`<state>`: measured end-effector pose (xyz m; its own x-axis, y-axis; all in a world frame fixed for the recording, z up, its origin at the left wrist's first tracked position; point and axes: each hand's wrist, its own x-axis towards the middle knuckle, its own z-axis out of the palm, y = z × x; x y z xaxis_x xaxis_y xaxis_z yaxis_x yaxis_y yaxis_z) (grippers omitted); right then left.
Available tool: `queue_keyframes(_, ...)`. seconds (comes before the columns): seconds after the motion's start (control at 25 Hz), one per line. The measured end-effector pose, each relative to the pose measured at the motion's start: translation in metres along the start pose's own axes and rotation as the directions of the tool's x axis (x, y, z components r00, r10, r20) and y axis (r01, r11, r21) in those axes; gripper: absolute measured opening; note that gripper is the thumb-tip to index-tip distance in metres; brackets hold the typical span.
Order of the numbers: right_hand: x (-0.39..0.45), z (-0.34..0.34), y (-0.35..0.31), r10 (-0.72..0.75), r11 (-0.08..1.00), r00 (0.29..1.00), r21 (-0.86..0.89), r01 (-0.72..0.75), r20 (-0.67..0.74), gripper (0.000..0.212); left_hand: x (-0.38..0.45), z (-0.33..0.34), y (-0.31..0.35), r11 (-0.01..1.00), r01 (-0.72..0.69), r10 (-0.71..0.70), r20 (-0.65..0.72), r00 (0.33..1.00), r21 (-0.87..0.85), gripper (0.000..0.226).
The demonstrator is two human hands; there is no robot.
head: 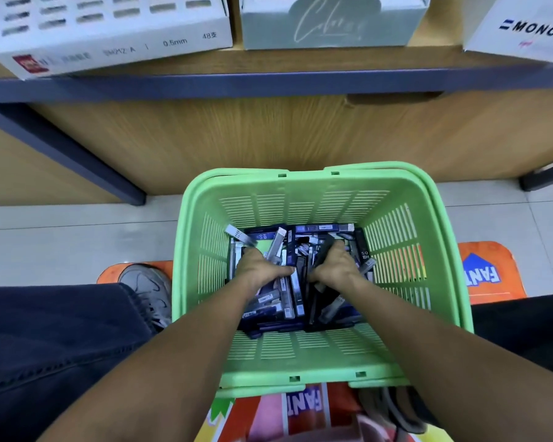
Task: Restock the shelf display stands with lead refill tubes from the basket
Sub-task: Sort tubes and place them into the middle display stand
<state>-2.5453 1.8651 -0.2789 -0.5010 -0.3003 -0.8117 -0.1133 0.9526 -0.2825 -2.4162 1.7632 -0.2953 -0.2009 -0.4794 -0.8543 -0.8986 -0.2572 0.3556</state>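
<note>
A green plastic basket (320,186) stands on the floor in front of me, its bottom covered with several dark lead refill tubes (363,253) marked HB 0.5. Both of my hands reach down into it. My left hand (259,269) grips a bunch of the tubes, with grey tube ends sticking out past its fingers. My right hand (334,266) is curled round another bunch of dark tubes. Above, on the wooden shelf (300,59), stands a white 0.5mm display box (109,30) with slots.
A pale green box (332,23) and a white MONO box (524,27) also stand on the shelf. The shelf's dark front edge (268,84) overhangs the basket's far side. My legs and grey shoe (147,285) flank the basket on orange floor mats.
</note>
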Motion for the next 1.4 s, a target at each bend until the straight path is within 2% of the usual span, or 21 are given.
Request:
queue_keyframes(0.08,-0.001,0.002,-0.003,0.028,0.999,0.999,0.04,-0.029,0.027,0.099,0.0,-0.004,0.001,1.0,0.019,-0.019,0.017,1.0,-0.007,0.096)
queue_keyframes(0.16,0.0,0.001,-0.004,0.045,0.993,0.997,0.104,-0.051,0.068,0.065,-0.001,-0.003,0.002,0.998,0.041,-0.04,0.025,0.999,-0.051,0.086)
queue_keyframes(0.2,0.0,0.0,-0.005,0.043,0.99,0.995,0.127,-0.054,0.088,0.05,-0.001,-0.002,0.002,0.997,0.036,-0.035,0.028,0.999,-0.066,0.075)
queue_keyframes(0.28,0.0,-0.002,-0.006,0.013,0.986,0.993,0.163,-0.032,0.115,0.041,-0.002,0.001,0.003,0.997,0.024,-0.022,0.029,0.999,-0.069,0.053)
queue_keyframes(0.36,0.0,-0.002,-0.007,-0.015,0.98,0.989,0.199,-0.015,0.148,0.041,-0.004,0.003,0.003,0.997,0.038,-0.035,0.046,0.998,-0.062,0.051)
queue_keyframes(0.52,0.001,-0.004,-0.007,-0.025,0.947,0.976,0.318,-0.046,0.218,0.056,-0.006,0.003,0.005,0.985,0.088,-0.076,0.082,0.994,-0.149,0.069)
queue_keyframes(0.68,0.0,0.0,-0.01,-0.026,0.922,0.961,0.377,-0.083,0.275,0.077,-0.008,0.007,0.007,0.974,0.064,-0.051,0.066,0.997,-0.215,0.055)
queue_keyframes(0.72,0.0,0.001,-0.011,-0.03,0.918,0.957,0.387,-0.088,0.288,0.076,-0.006,0.008,0.006,0.97,0.06,-0.045,0.069,0.997,-0.236,0.059)
queue_keyframes(0.8,0.0,0.003,-0.016,-0.024,0.92,0.958,0.38,-0.09,0.286,0.06,-0.005,0.008,0.003,0.961,0.037,-0.022,0.056,0.998,-0.275,0.075)
queue_keyframes(0.88,-0.001,0.003,-0.018,-0.008,0.935,0.966,0.345,-0.084,0.257,0.047,-0.007,0.006,0.003,0.959,-0.012,0.022,0.033,0.999,-0.282,0.083)
queue_keyframes(1.0,0.001,0.001,-0.016,-0.006,0.962,0.979,0.268,-0.05,0.205,0.038,-0.008,0.001,0.002,0.964,-0.081,0.083,-0.001,0.997,-0.252,0.091)
queue_keyframes(1.08,0.002,-0.003,-0.015,-0.021,0.982,0.985,0.19,-0.012,0.172,0.04,-0.008,-0.007,0.001,0.971,-0.135,0.129,-0.041,0.991,-0.199,0.096)
queue_keyframes(1.2,0.007,-0.005,-0.017,-0.065,0.997,0.992,0.058,0.059,0.109,0.048,-0.015,-0.014,0.006,0.966,-0.224,0.213,-0.095,0.972,-0.129,0.091)
queue_keyframes(1.32,-0.004,-0.009,-0.023,-0.196,0.978,0.98,-0.082,0.192,-0.044,0.047,-0.031,-0.02,0.017,0.943,-0.324,0.312,-0.137,0.94,-0.074,0.085)
queue_keyframes(1.4,-0.011,-0.012,-0.026,-0.278,0.959,0.954,-0.089,0.269,-0.109,0.05,-0.039,-0.024,0.024,0.923,-0.379,0.368,-0.144,0.919,-0.063,0.087)
